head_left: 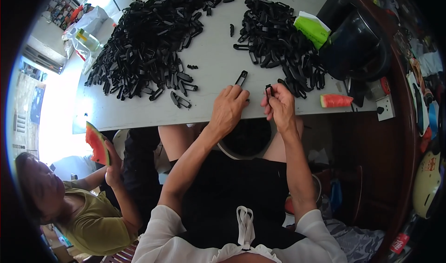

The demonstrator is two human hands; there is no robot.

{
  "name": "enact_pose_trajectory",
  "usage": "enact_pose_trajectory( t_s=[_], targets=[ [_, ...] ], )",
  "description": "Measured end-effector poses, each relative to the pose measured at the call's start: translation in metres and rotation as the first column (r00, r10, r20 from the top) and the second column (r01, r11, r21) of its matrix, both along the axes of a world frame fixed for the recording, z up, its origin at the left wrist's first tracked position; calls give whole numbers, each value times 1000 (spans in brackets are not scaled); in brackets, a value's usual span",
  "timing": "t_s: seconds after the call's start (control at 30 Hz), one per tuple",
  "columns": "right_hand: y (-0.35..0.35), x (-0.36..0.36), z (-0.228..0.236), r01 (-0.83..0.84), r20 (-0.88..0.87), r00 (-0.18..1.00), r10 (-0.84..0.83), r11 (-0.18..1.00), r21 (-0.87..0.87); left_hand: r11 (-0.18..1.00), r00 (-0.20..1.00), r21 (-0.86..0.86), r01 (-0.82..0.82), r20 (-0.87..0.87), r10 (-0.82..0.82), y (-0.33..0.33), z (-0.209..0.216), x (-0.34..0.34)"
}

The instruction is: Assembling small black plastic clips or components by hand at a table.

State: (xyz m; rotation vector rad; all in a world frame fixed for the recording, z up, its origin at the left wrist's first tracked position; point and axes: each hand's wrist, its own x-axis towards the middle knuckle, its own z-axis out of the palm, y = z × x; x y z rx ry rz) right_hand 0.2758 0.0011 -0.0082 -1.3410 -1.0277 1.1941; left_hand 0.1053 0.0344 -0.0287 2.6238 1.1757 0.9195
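Note:
My left hand [229, 106] rests at the table's near edge, its fingers curled together. A black plastic clip-like piece [241, 78] with a slot sticks out beyond those fingers; how they grip it is partly hidden. Just to the right, my right hand [282, 106] pinches a small black plastic piece [268, 91] upright between thumb and fingers. A large heap of black plastic pieces [144, 40] covers the left of the table, and a smaller heap [274, 30] lies at the right. Two loose pieces [180, 100] lie near the left heap's front.
A black pitcher [355, 47], a green packet [312, 29], a watermelon piece [336, 101] and a white socket block [385, 108] stand right. A round tub [246, 140] with dark contents sits between my knees. At left, another person [93, 212] holds a watermelon slice [96, 144].

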Motion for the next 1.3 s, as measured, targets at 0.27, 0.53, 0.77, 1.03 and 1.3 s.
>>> enact_pose_trajectory(
  t_s=[0.27,0.53,0.77,1.03,1.3],
  targets=[
    [-24,-1,17,-119,46,992,114,987,107,452,443,-648,613,755,483,-15,29,-7],
    [-40,-15,29,-241,193,960,203,948,205,299,331,-485,822,833,443,-36,32,-18],
    [-46,-22,27,-265,269,942,201,937,229,304,392,-570,764,783,484,-46,28,-11],
    [-51,-31,38,-213,529,848,13,924,318,384,364,-625,680,742,563,-62,29,-3],
    [-51,-34,28,-235,733,676,-79,919,316,299,479,-656,693,729,489,-63,29,-10]
  ],
)
